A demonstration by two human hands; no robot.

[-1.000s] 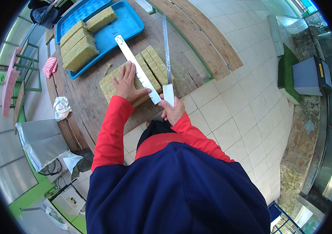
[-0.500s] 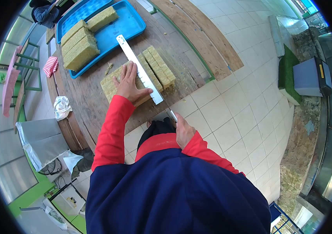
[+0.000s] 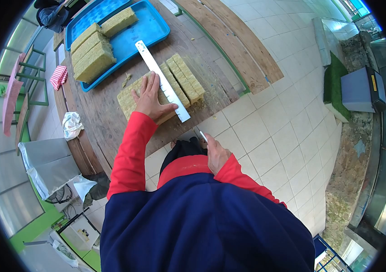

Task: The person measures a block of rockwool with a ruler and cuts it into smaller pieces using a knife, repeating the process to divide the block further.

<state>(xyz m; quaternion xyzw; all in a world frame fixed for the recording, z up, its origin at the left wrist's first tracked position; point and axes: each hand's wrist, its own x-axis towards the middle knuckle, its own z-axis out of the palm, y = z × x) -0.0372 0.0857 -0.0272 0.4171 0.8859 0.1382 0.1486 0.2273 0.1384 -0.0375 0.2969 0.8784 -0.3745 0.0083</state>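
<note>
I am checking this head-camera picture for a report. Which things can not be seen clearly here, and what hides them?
- Knife, head view: only a short white tip shows; the right hand and the person's own body cover the rest.
- Slab: the left hand and the ruler cover its middle, so cut lines there are hidden.
- Ruler markings: too small to read.
- Person at top left: cut off by the lens edge.

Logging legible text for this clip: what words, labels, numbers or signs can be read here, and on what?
None can be read.
White ruler under the left hand: dark edge marks, too small to read.
Yellow label on the grey box: blurred, unreadable.
White machine by the green frame: dark specks, unreadable.
Blue tray, the cut slab and the knife in the right hand: no text visible.
</note>
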